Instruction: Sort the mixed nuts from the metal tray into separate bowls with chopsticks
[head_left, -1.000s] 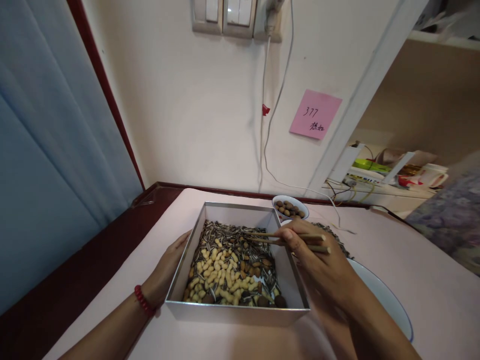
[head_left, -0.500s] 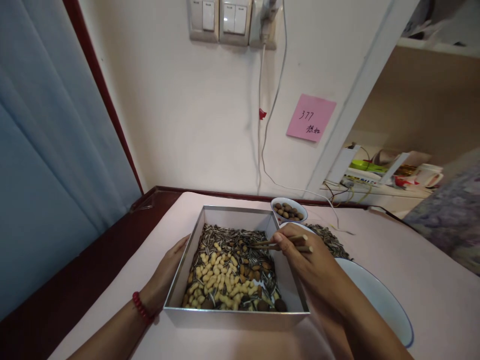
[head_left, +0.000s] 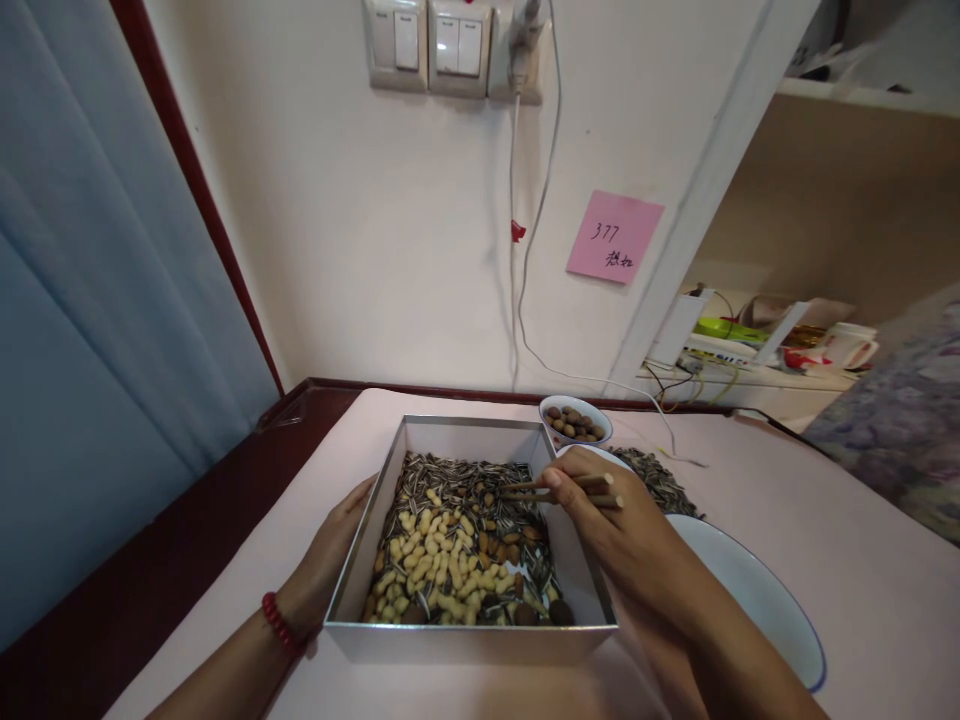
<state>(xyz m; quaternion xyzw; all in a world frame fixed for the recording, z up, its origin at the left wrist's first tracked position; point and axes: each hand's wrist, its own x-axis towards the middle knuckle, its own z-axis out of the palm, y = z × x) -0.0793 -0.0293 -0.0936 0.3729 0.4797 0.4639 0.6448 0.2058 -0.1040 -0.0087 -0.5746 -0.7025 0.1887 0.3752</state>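
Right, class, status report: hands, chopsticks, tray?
Right hand grips chopsticks, tips among sunflower seeds. Left hand steadies tray. Nothing in the way.

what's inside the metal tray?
The metal tray holds striped sunflower seeds at the far end, pale peanuts in the middle and a few brown nuts. Chopsticks in the right hand dip in. The mix covers most of the floor.

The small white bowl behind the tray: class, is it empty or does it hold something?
Not empty: the small white bowl holds brown nuts.
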